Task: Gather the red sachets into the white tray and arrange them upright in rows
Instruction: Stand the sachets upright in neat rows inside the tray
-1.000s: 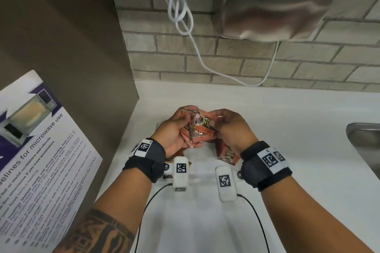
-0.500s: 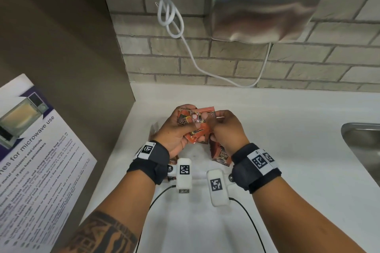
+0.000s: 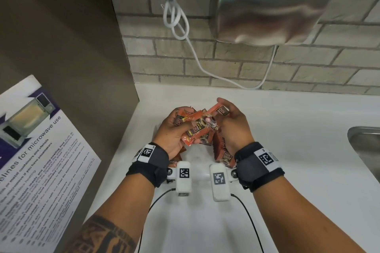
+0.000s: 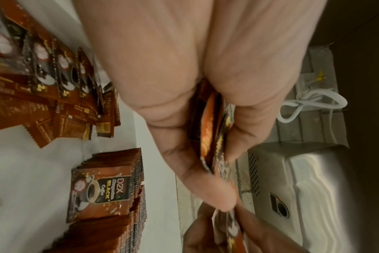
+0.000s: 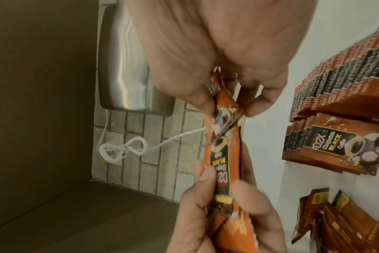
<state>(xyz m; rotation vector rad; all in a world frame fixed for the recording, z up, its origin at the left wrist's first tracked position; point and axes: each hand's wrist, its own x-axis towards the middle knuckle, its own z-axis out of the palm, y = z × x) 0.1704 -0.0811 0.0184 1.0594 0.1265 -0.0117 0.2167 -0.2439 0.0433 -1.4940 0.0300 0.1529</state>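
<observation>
I saw both hands up over the worktop, close to each other. The left hand had its fingers curled round a small bunch of red sachets. A second before, that bunch sat neat and flat between the two hands. Now it had fanned out, and the packs pointed different ways.

The right hand had changed the most. It had been pressed against the bunch. Now its grip was a pinch on one single sachet, which stuck up and out of the fan at a slant. In the right wrist view, the thumb and fingertips squeezed the top end of that sachet, while the left hand's fingers held the lower end. So both hands were on that one pack, and I could not tell if it had come free yet.

I think this meant the person was sorting the bunch, pulling one pack out to turn it the right way.

Below the hands, a full row of sachets stood upright on edge, packed tight. More loose sachets lay flat and spread out beside that row. I could only see a pale floor under them, so I took that to be the white tray, but its rim did not show.

Lots of packs were already standing. The loose ones and the bunch in hand were not yet in rows.
</observation>
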